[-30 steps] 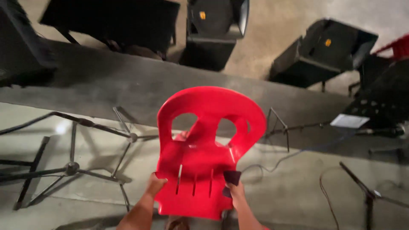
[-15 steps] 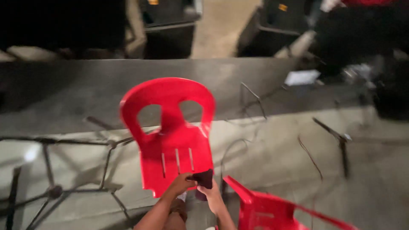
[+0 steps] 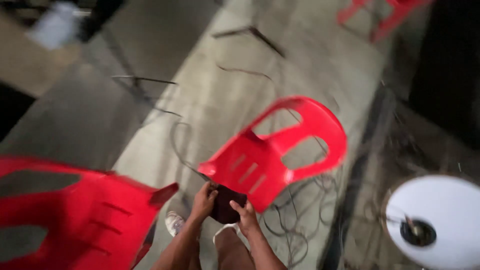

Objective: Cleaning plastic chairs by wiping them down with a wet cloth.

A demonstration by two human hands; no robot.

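Red plastic fills the middle of the view: a moulded chair (image 3: 272,155) is tilted off level, its rounded back pointing up and to the right of the hands, its seat edge coming down to meet them. The back has two large rounded cut-outs with a bar between them, and the seat shows three short slots. Its surface is glossy and blurred by motion.

Both hands sit at the chair's lower seat edge. The left hand (image 3: 203,200) is curled, fingers bent in around the edge and a dark cloth (image 3: 226,207). The right hand (image 3: 243,214), just beside it, closes on the same dark cloth, which bunches between the two hands and touches the chair.

Far up and to the left of the hands lies a pale, flat, roughly rectangular sheet (image 3: 55,25); it is too blurred to tell what it is. To the right of the hands and slightly lower is a round white disc (image 3: 440,220) with a dark hole near its lower middle.

Left of the hands a second red chair (image 3: 75,210) lies close, showing similar slots. Well above and to the right, another red chair (image 3: 385,17) is partly out of view. Dark cables (image 3: 295,225) tangle on the grey floor (image 3: 215,100) just right of the hands, and thin dark stand legs (image 3: 250,32) lie far above them. A light shoe (image 3: 175,222) shows just below the left hand.
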